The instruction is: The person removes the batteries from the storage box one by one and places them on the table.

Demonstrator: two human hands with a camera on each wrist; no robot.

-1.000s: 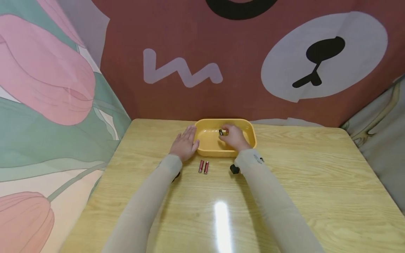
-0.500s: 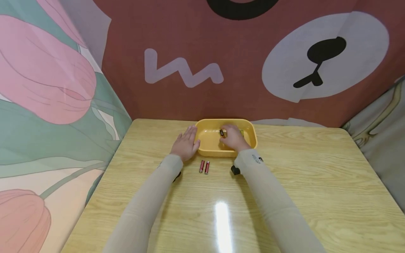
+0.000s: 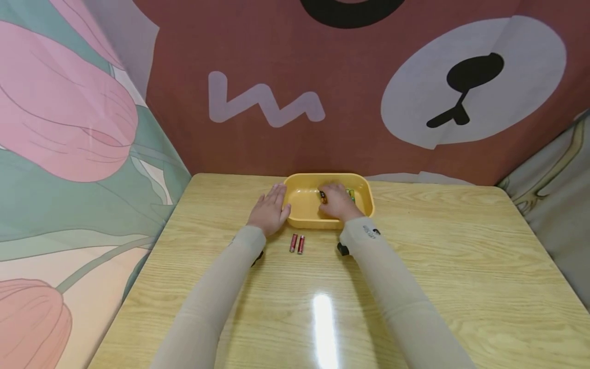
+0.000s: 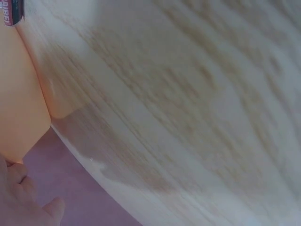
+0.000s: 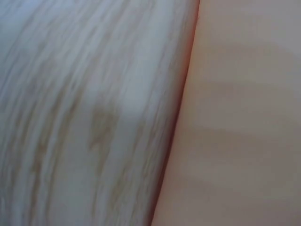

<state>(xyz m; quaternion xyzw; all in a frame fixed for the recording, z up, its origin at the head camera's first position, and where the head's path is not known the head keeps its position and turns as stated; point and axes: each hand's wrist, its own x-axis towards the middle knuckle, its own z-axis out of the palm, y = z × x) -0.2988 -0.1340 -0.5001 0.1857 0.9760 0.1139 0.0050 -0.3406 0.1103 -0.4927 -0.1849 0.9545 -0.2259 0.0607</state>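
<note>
A yellow tray (image 3: 304, 224) stands at the back of the table. My left hand (image 3: 269, 211) rests against its left end with the fingers straight; in the left wrist view only the fingertips (image 4: 28, 202) show, beside the tray wall (image 4: 19, 89). Inside the tray, my right hand (image 3: 340, 201) curls its fingers and pinches a black and orange battery (image 3: 323, 197). Green and yellow batteries (image 3: 352, 195) lie right of that hand, partly hidden by it. The right wrist view has the tray's outer wall (image 5: 235, 113) but no hand.
Two red batteries (image 3: 293, 243) lie side by side on the wooden table (image 3: 438, 266), just in front of the tray. Behind the tray hangs a brown printed cloth (image 3: 258, 148). Another patterned cloth (image 3: 92, 205) borders the left side.
My right hand has shifted slightly left and lower within the tray, and more of the green and yellow batteries shows. My left hand stays in place.
</note>
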